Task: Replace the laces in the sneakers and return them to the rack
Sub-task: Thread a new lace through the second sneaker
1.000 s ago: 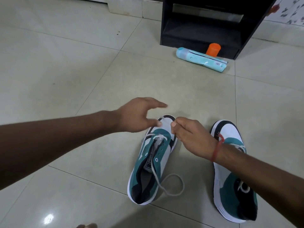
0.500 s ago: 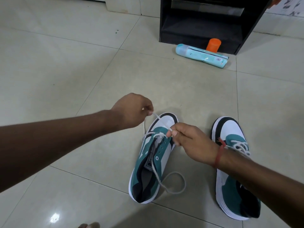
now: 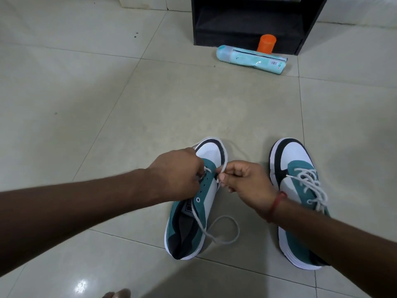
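Hands have closed in since half a second back: our left hand (image 3: 179, 173), which was up off the toe pulling lace, has dropped onto the eyelets of the left sneaker (image 3: 194, 201), fingers curled round the white lace (image 3: 223, 168), while our right hand (image 3: 245, 181) pinches the same lace just beside it, a short loop standing up between the two. Camera's tipped down a bit as well, so the black rack (image 3: 253, 24) sits higher and gets cropped

Around us on the tiled floor (image 3: 86, 82): a light blue bottle (image 3: 251, 59) lying flat in front of the rack with an orange cup (image 3: 267, 43) behind it, well apart from the shoes. Right sneaker (image 3: 298, 179) is already laced, partly hidden under our right forearm. The loose lace tail curls on the floor by the left sneaker's heel, near our wrists
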